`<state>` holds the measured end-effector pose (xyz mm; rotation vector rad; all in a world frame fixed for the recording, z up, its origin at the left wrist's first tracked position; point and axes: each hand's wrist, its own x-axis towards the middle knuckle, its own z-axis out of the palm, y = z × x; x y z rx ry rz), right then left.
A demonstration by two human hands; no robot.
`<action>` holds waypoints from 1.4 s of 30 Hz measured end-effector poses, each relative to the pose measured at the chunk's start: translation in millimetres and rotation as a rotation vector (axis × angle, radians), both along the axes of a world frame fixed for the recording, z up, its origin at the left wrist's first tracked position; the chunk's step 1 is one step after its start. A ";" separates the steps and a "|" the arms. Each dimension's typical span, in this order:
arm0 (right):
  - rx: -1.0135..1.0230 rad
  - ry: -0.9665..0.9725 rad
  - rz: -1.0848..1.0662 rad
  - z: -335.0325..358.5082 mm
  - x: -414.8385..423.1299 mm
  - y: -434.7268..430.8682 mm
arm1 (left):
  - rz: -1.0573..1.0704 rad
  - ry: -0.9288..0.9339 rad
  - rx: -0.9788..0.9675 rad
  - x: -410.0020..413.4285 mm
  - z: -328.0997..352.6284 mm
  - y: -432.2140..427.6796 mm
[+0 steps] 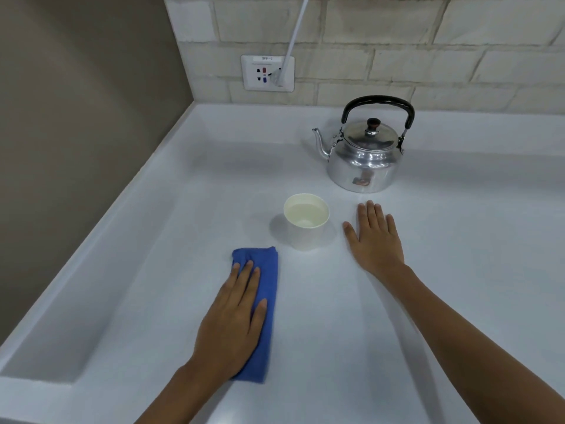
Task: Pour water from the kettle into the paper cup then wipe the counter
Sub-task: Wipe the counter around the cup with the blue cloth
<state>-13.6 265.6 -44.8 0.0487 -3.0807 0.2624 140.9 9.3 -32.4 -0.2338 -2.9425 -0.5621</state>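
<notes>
A shiny metal kettle [365, 154] with a black handle stands upright at the back right of the white counter [336, 316], spout pointing left. In front of it a white paper cup [306, 221] holds water. My right hand [374, 237] lies flat on the counter just right of the cup, fingers spread, holding nothing. A folded blue cloth [266, 301] lies left of and nearer than the cup. My left hand [235, 316] presses flat on top of the cloth and covers most of its left side.
A raised counter lip [101, 228] runs along the left by a brown wall. A wall socket [267, 73] with a white cable plugged in sits on the brick backsplash behind the counter.
</notes>
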 end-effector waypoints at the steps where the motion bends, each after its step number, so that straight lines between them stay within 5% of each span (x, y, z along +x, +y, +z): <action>1: -0.001 -0.002 0.000 0.1 0.3 0.0 | 0.017 -0.034 0.043 2.3 -1.4 -5.5; 16: -0.016 -0.031 -0.007 2.0 -0.2 -1.7 | -0.078 -0.120 -0.085 -7.4 15.6 86.9; 23: -0.296 0.209 -0.045 42.3 48.2 -8.9 | 0.045 0.021 0.312 -23.4 21.9 33.5; 32: -0.402 -0.126 0.162 39.0 152.1 -119.6 | 0.173 -0.157 -0.054 -80.3 -2.8 4.3; 36: -0.106 -0.081 0.074 41.0 157.1 -129.4 | 0.171 -0.127 -0.087 -79.2 -9.3 3.1; 42: -0.110 0.072 0.095 26.4 162.0 -84.5 | 0.162 -0.080 -0.142 -78.1 -7.7 3.1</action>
